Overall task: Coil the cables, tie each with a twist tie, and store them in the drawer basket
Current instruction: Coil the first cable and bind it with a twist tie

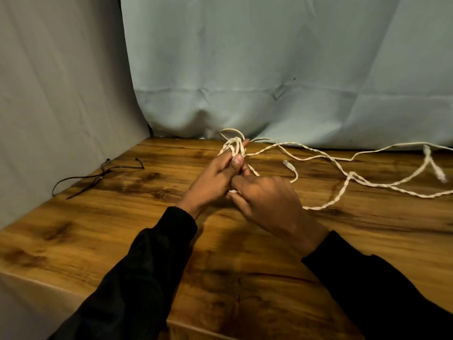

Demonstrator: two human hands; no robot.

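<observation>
**Both hands on a half-wound white cable at mid-table**

Near the centre of the frame the two hands meet, touching each other over the wooden table (122, 217). The left hand (213, 179) holds a small bundle of loops of the white cable (326, 157): the loops stick out past its fingertips toward the back of the table, and its thumb lies across the strands, pinning them against the fingers. The right hand (267, 200) sits just beside and slightly nearer the camera, back of the hand up, fingers curled in toward the left palm; they appear to pinch the cable where it leaves the bundle, though the contact itself is hidden behind the knuckles.

From the hands the loose remainder of the cable trails to the right across the tabletop in twisted double strands, running out of the frame at the right edge. One plug end (286, 164) lies on the wood just right of the hands; another (blurred) lies at the far right (441, 176).

At the left of the frame, well apart from the hands, thin black twist ties (98, 176) lie on the table near its left edge. Both forearms wear black sleeves (147, 266). Pale cloth (269, 57) hangs behind the table.
</observation>
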